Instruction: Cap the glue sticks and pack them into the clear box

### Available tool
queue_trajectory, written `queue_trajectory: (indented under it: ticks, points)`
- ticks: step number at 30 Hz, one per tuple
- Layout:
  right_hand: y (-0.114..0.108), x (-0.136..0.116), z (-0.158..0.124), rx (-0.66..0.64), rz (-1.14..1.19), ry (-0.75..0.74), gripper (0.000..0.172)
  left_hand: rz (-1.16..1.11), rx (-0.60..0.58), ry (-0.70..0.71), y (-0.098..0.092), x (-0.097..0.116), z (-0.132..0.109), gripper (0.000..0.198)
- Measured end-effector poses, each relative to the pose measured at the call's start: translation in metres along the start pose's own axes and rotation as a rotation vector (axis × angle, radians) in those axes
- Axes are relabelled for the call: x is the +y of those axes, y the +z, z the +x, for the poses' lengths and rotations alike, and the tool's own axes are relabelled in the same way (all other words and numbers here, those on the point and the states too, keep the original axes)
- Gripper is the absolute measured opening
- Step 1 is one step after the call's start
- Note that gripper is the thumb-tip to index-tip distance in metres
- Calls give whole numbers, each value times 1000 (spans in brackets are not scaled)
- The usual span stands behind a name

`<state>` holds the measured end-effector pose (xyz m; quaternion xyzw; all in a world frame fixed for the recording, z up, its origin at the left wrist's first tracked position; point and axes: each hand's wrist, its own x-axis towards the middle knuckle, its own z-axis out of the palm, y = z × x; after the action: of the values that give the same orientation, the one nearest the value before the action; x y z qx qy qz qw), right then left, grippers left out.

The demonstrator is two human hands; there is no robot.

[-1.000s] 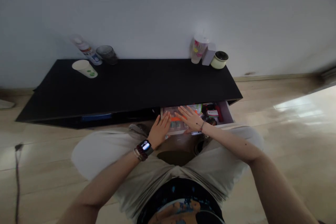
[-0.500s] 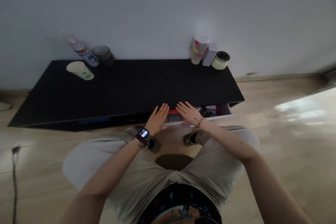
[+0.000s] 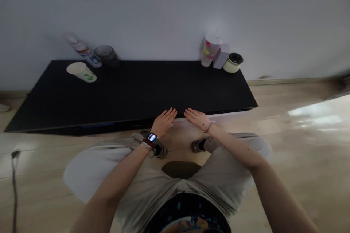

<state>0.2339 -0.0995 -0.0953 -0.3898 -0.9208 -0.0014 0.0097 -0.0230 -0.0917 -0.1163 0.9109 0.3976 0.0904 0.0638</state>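
Note:
A long black cabinet [image 3: 153, 87] stands against the wall. Below its front edge, on the right half, the pale front of a drawer [image 3: 226, 114] shows as a thin strip, and the drawer's inside is hidden. My left hand [image 3: 164, 122] lies at the cabinet's front edge near the drawer's left end, fingers extended, holding nothing. Just right of it, my right hand [image 3: 198, 118] rests at the same edge over the drawer front, fingers stretched out and palm down, also with nothing in it.
On the cabinet's left are a paper cup [image 3: 82, 72], a spray can [image 3: 86, 54] and a dark glass [image 3: 107, 56]. At the back right stand a lidded plastic cup [image 3: 210, 51], a pale box [image 3: 221, 56] and a cream jar [image 3: 232, 63]. A cable [image 3: 14, 189] lies on the floor.
The drawer, open before with red and dark items showing inside, has moved in toward the cabinet, and its contents are out of sight. Both hands remain at the front edge with fingers extended.

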Motion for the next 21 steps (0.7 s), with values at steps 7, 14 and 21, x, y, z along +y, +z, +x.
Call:
queue_trajectory:
  ticks: [7, 14, 21]
  points:
    - [4, 4, 2, -18, -24, -19, 46, -35, 98, -28, 16, -7, 2, 53]
    - [10, 6, 2, -9, -4, -22, 46, -47, 133, -35, 20, -8, 3, 51]
    - [-31, 8, 14, -9, 164, 177, 43, -115, 36, -78, -17, 3, 9, 41]
